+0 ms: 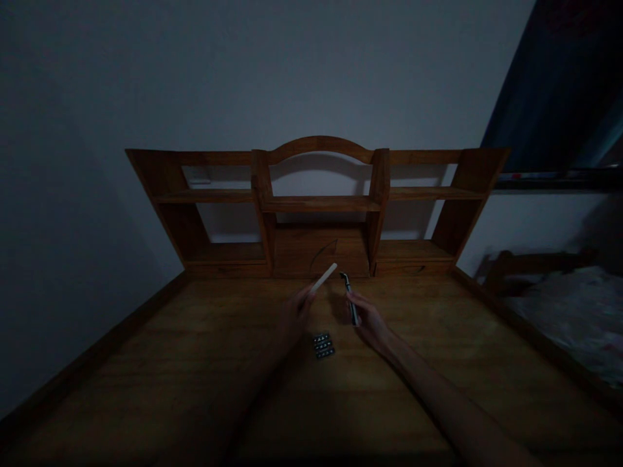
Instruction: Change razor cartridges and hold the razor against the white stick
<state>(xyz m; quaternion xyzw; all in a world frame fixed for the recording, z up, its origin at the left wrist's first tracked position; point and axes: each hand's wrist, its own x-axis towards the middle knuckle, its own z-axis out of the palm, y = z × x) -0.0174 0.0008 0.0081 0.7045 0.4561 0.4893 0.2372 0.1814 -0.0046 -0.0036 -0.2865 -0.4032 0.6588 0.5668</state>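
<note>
Stick [324,277] gripped by left hand [296,310], tip between one and two o'clock; tool [353,311] gripped by right hand [368,316], tip near eleven.

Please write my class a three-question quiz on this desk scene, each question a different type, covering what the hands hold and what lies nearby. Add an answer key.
1. Multiple choice: What does the left hand hold?
A) A spoon
B) A pale flat stick
C) A cup

2. True or false: The small dark patterned sheet lies on the wooden desk, held by neither hand.

3. Fill in the blank with "straight" or "bent": The right hand holds a slim tool whose far end is ____.

Key: 1. B; 2. True; 3. bent
</note>
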